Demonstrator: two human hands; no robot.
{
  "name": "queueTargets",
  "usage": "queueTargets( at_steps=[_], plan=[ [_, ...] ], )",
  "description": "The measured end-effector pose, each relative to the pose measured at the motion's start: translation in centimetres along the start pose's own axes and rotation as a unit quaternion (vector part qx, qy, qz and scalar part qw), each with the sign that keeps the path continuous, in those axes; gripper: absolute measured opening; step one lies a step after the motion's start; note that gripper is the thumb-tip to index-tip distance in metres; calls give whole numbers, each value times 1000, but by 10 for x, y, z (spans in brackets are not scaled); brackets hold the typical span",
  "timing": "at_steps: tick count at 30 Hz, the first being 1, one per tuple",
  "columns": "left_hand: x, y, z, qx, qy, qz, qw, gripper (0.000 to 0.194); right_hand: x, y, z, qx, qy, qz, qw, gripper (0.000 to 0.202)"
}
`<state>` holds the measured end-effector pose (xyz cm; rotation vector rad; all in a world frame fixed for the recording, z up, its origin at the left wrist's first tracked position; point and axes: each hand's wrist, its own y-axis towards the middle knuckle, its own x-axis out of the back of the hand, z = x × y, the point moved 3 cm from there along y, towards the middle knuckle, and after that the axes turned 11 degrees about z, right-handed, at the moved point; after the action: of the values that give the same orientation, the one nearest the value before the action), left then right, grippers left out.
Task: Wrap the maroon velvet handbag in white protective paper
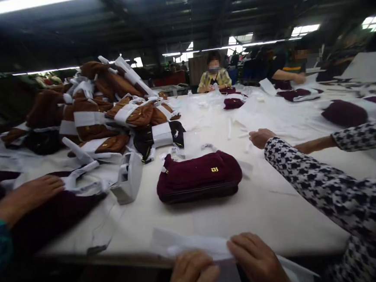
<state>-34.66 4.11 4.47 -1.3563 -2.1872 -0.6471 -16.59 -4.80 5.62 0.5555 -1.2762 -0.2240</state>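
Note:
At the table's near edge, my left hand (193, 273) and my right hand (261, 261) are both closed on a sheet of white paper (199, 243). The sheet runs between them, and part of it hangs below the edge. Just beyond lies a burgundy handbag (199, 175) with a small gold emblem and a dark base. It rests on the white table (262, 213), apart from my hands. White wrapping shows around its strap ends.
Brown bags (90, 118) with white paper bands are heaped at left, beside a black bag (158, 137) and a white tape dispenser (127, 178). A co-worker's hand (39, 192) rests on burgundy fabric at left. Houndstooth sleeves (321, 182) reach in from the right.

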Motion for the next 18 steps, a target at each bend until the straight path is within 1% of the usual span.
queueTargets(
  at_steps=[1, 2, 3, 4, 5, 7, 10, 12, 14, 16, 18],
  plan=[
    [9, 7, -4, -41, 70, -42, 996, 31, 0, 10, -2, 1, 7, -1, 1000, 22],
    [16, 16, -9, -75, 150, -83, 982, 37, 0, 21, -4, 2, 12, 3, 1000, 21],
    [23, 25, -12, -95, 226, -116, 963, 41, -1, 32, -8, 5, 13, 10, 1000, 21],
    [27, 36, -13, -97, 285, -136, 944, 41, -3, 42, -12, 11, 11, 16, 1000, 20],
    [30, 46, -10, -83, 319, -145, 933, 40, -5, 51, -17, 17, 7, 21, 1000, 19],
    [32, 61, 1, -56, 347, -162, 922, 34, -11, 66, -26, 32, -8, 23, 999, 17],
    [28, 71, 26, -50, 354, -206, 911, 25, -25, 78, -34, 50, -37, 15, 998, 17],
    [22, 74, 45, -63, 355, -231, 904, 27, -36, 80, -37, 62, -55, -2, 997, 16],
    [17, 77, 61, -80, 351, -257, 897, 33, -48, 78, -40, 69, -71, -21, 995, 17],
    [14, 80, 72, -103, 354, -282, 886, 38, -58, 77, -44, 75, -85, -37, 993, 19],
    [15, 85, 78, -121, 360, -298, 875, 40, -63, 76, -47, 86, -102, -52, 990, 23]
  ],
)
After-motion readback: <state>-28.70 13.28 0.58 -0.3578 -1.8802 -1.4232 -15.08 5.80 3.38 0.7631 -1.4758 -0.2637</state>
